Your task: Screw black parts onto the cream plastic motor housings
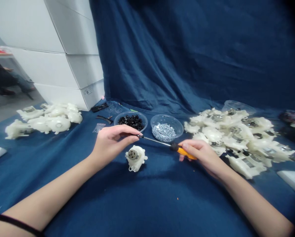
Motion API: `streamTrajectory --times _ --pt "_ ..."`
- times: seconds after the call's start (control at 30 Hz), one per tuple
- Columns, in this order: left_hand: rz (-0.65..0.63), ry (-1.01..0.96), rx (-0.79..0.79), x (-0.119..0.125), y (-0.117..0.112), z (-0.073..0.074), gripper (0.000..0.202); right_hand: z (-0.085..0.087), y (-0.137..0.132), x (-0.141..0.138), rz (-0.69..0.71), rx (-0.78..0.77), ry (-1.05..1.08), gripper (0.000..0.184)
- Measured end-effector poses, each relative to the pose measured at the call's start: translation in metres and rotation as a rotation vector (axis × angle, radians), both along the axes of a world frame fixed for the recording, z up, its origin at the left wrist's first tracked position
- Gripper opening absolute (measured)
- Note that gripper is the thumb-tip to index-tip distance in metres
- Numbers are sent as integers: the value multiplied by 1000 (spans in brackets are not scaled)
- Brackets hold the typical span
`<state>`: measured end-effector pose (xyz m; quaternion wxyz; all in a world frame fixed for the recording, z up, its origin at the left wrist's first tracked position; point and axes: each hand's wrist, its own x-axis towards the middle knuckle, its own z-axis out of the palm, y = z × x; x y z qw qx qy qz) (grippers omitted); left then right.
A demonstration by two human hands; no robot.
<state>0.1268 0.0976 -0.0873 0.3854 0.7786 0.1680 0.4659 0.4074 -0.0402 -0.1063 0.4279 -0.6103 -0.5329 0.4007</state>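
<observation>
My right hand [201, 154] grips the orange handle of a screwdriver [162, 143] whose metal shaft points left. My left hand [112, 140] pinches its fingertips together at the tip of the shaft; what sits between them is too small to make out. Just below the shaft, a white plastic housing [135, 158] with a round metal part in its middle lies on the blue cloth [152, 197], between both hands and touched by neither.
Behind the hands stand two clear bowls, one with small black parts [132, 121], one with silver screws [165, 130]. A heap of white housings [238, 138] lies at the right, a smaller group [46, 120] at the left. White boxes [63, 56] stack at the back left.
</observation>
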Motion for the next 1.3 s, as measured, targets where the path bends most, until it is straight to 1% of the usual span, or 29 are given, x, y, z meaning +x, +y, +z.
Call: streamTrajectory --times 0.07,0.1,0.17,0.27,0.3,0.37,0.4,0.47,0.53,0.6,0.63,0.67,0.7,0.73,0.83,0.9,0.93,1.0,1.07,1.17,1.27,1.3 --pt "9 7 -22 0 0 0 13 1 -1 -1 56 -86 11 55" --pt "14 13 -39 0 -1 0 12 1 -1 -2 63 -110 35 52" --pt "22 17 -62 1 -1 0 10 0 -2 -2 57 -88 76 41" --pt "19 -2 -51 1 0 0 11 -1 -3 -1 19 -11 49 49" --pt "18 -3 -42 1 0 0 11 -2 -3 -1 -7 -2 40 48" --pt "27 15 -18 1 -1 0 11 -2 -2 1 -61 7 23 41" --pt "37 29 -2 1 -1 1 10 -2 -2 1 -62 15 11 38" --pt "54 49 30 1 -1 1 9 -1 -1 2 -8 11 -24 36" --pt "61 56 52 0 -1 1 9 1 -1 2 79 -19 -48 44" --pt "55 48 35 0 -1 1 10 2 -1 0 171 -72 -31 53" --pt "48 40 17 0 -1 1 11 2 -1 0 202 -95 -12 53" --pt "40 32 -4 0 -1 1 11 2 -1 -1 218 -103 7 48" --pt "35 25 -23 0 -1 0 12 1 -1 -1 215 -93 17 40" --pt "33 21 -36 0 0 0 12 0 -2 -2 192 -70 11 37" --pt "41 27 -43 0 0 0 11 -3 -2 0 72 -10 -48 46" --pt "50 49 -13 0 0 1 10 -4 -2 2 27 -4 -49 39" --pt "56 65 11 0 0 2 10 -4 -2 3 31 4 -37 36" --pt "69 88 49 0 -1 2 8 -4 -2 3 81 11 -19 36" --pt "64 84 35 0 -1 2 8 -3 -1 3 157 -27 -7 38" --pt "43 73 15 1 -1 1 10 -2 -2 3 237 -93 19 36" --pt "50 63 59 1 -1 1 10 -3 -4 6 238 -55 -27 31" --pt "50 42 47 2 -2 2 11 -3 -5 7 224 -33 -58 29"
